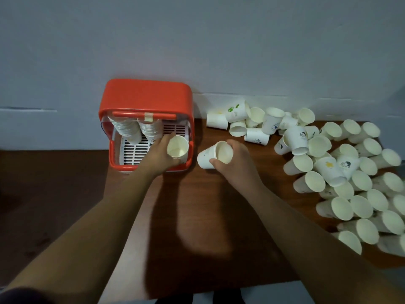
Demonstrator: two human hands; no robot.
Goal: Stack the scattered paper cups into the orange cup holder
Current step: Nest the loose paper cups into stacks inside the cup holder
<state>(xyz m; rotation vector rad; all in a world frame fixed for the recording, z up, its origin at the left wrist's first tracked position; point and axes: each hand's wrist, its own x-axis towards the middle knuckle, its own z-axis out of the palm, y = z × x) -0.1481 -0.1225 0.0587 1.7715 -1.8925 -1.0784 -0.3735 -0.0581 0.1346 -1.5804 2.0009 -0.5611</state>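
As I watched through the head camera, two hands each gripped one paper cup: the left hand point(161, 151) curled round a first cup point(178, 147) at the front right corner of the single orange cup holder point(144, 95), the right hand point(236, 160) clamped on a second cup point(213, 155), tilted just beside the holder over the brown table point(197, 205). Two stacks of nested cups, a left stack point(129, 130) and a right stack point(151, 130), leaned side by side inside the holder. Farther right, the loose cups point(341, 172) lay heaped, mostly on their sides: several dozen, too overlapped for me to count exactly.
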